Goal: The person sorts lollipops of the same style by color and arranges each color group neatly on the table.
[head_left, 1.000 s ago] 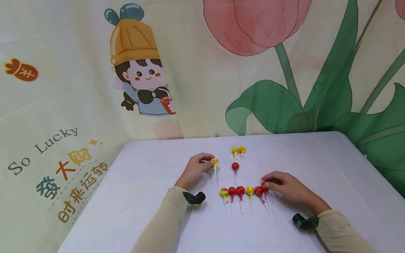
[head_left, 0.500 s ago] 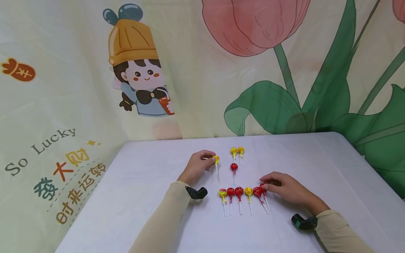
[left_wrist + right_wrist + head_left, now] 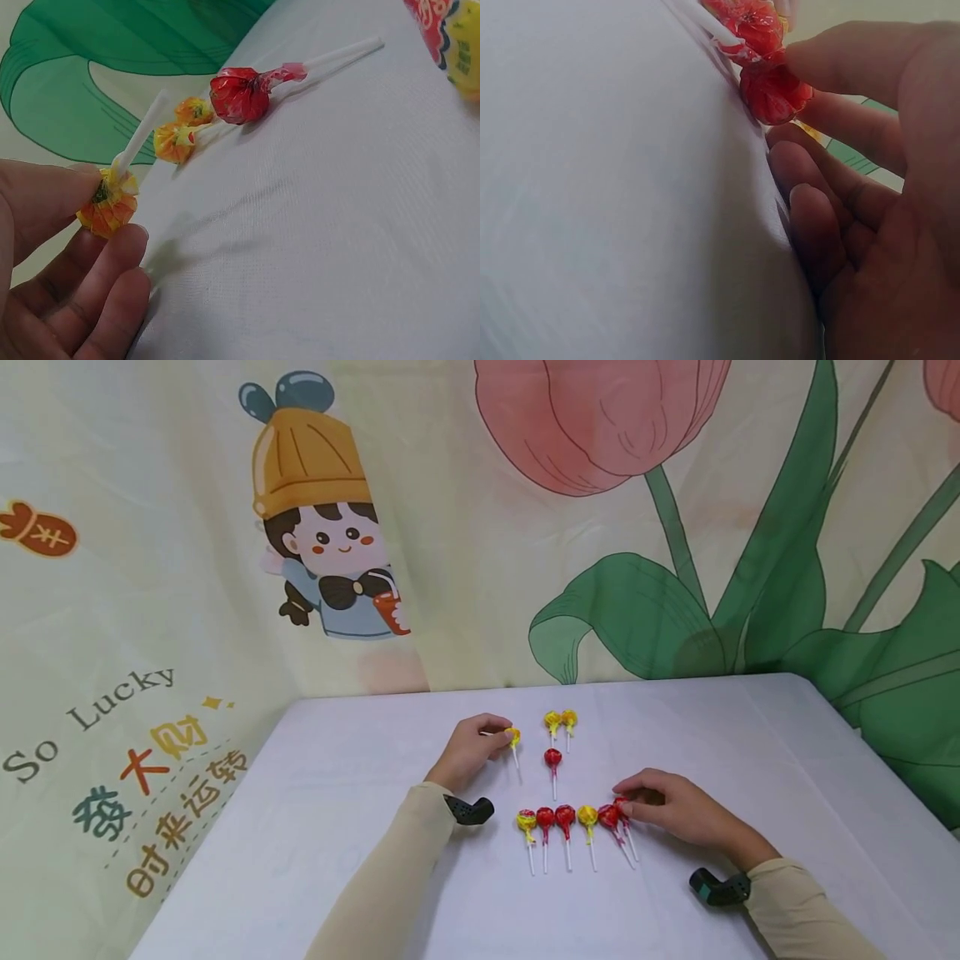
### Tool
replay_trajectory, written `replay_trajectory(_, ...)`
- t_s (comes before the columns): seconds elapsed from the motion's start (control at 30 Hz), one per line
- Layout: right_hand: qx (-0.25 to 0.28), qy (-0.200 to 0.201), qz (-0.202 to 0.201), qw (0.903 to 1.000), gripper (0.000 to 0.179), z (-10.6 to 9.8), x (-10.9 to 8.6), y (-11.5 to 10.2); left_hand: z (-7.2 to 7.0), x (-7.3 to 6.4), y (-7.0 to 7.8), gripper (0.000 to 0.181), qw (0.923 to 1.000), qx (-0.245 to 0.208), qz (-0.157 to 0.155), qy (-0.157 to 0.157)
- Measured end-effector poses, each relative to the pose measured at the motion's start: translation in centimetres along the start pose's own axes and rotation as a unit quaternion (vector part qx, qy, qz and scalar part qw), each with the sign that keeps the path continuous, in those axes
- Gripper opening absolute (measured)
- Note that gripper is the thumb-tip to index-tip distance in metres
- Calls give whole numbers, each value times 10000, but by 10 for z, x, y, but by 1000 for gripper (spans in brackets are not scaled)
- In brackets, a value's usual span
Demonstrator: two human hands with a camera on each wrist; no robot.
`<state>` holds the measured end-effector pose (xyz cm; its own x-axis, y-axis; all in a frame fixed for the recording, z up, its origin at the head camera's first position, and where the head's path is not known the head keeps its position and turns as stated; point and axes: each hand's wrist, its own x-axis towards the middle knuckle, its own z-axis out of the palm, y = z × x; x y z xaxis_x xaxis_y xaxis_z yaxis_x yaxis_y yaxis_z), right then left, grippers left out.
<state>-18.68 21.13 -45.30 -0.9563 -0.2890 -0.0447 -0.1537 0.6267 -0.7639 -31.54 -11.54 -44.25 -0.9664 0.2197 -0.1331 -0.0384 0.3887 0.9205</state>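
My left hand pinches a yellow-wrapped lollipop by its head between thumb and fingers, its white stick pointing away from the palm. To the right of that hand lie two yellow lollipops side by side and one red lollipop in front of them. My right hand pinches the head of a red lollipop at the right end of the front row. Right against it lies another red lollipop. Leftward, the row continues with a yellow lollipop, two red ones, and a yellow-and-red one.
All the lollipops lie on a white-covered table. Behind its far edge hangs a printed cloth backdrop with a tulip and a cartoon figure. A black wrist camera sits on the left wrist, another on the right.
My left hand, with the yellow lollipop, has moved slightly away from me and rightward over the table. The right hand keeps its pinch on the red lollipop. The head view has shifted slightly.
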Motion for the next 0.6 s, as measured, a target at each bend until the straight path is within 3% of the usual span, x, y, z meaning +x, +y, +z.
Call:
replay_trajectory(0.27, -67, 73, -221, 9997, 31, -5, 0, 5, 1, 22, 3, 21, 9997, -13, 243, -17)
replay_trajectory(0.6, 42, -74, -343, 9994, 28, -3, 0, 7, 11, 35, 6, 22, 9997, -66, 204, 94)
